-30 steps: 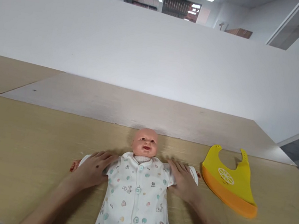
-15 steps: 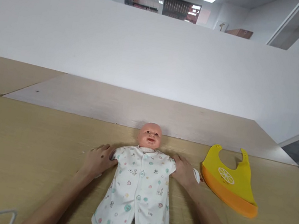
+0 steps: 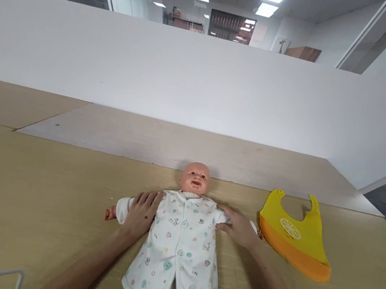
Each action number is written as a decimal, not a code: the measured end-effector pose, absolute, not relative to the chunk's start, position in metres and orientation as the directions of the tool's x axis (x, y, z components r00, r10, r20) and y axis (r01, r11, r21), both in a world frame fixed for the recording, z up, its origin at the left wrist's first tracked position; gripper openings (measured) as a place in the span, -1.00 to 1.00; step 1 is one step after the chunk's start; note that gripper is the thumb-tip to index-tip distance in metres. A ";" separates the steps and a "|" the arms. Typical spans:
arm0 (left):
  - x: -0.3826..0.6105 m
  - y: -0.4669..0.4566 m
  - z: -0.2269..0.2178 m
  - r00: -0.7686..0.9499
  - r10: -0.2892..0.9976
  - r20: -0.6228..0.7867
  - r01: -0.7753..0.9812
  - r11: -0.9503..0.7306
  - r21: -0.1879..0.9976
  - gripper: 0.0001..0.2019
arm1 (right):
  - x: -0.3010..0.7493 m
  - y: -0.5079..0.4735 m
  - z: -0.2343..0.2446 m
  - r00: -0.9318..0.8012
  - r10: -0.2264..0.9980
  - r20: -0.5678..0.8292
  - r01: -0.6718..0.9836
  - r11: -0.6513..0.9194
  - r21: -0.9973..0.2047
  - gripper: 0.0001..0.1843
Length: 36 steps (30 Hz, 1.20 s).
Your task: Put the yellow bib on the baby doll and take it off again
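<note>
Left hand (image 3: pixel 144 211) draped over one sleeve (image 3: pixel 123 209), whether gripping I can't tell, right hand (image 3: pixel 241 228) pinching the other sleeve (image 3: pixel 221 217), and the doll (image 3: pixel 176 241) lies face-up on the counter (image 3: pixel 38 197) between them, where light, matched pressure from both sides should keep it lying straight!

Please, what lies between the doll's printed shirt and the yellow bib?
In the head view: the person's right hand, over the sleeve of the baby doll, then the doll's small hand, close to the bib.

Bare forearms (image 3: pixel 94 259), L hand (image 3: pixel 141 212) w/ sm. dk. spot (image 3: pixel 146 217) on back
</note>
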<state>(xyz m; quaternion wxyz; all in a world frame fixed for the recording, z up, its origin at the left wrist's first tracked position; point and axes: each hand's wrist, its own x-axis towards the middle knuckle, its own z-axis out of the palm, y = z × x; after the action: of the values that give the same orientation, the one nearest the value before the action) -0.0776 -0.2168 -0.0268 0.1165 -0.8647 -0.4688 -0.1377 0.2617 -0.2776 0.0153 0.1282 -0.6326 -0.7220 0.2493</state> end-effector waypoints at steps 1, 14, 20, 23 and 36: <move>-0.076 -0.216 -0.026 0.510 0.793 0.334 0.852 -0.518 -0.074 -0.56 | 0.260 -0.277 0.014 -0.148 0.982 -0.121 0.864 0.069 -0.499 -0.42; -0.060 -0.201 -0.025 0.384 0.863 0.327 0.923 -0.351 -0.158 -0.57 | 0.237 -0.256 0.010 -0.067 0.997 -0.023 0.975 0.061 -0.212 -0.55; -0.056 -0.175 -0.030 0.359 0.860 0.363 0.932 -0.347 -0.101 -0.56 | 0.229 -0.240 0.010 0.011 1.000 0.008 0.991 -0.010 -0.133 -0.59; -0.054 -0.162 -0.031 0.347 0.856 0.384 0.935 -0.345 -0.076 -0.58 | 0.227 -0.232 0.008 0.032 0.999 0.033 0.994 -0.028 -0.108 -0.61; -0.042 -0.125 -0.034 0.212 0.885 0.415 0.973 -0.231 -0.003 -0.59 | 0.229 -0.193 0.009 0.087 0.992 0.090 0.992 -0.078 -0.101 -0.62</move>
<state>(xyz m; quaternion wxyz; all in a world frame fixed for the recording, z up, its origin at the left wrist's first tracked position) -0.0420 -0.1245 -0.0335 0.1329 -0.7669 -0.6057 -0.1655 0.2287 -0.1928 0.0090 0.0676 -0.7340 -0.6757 0.0012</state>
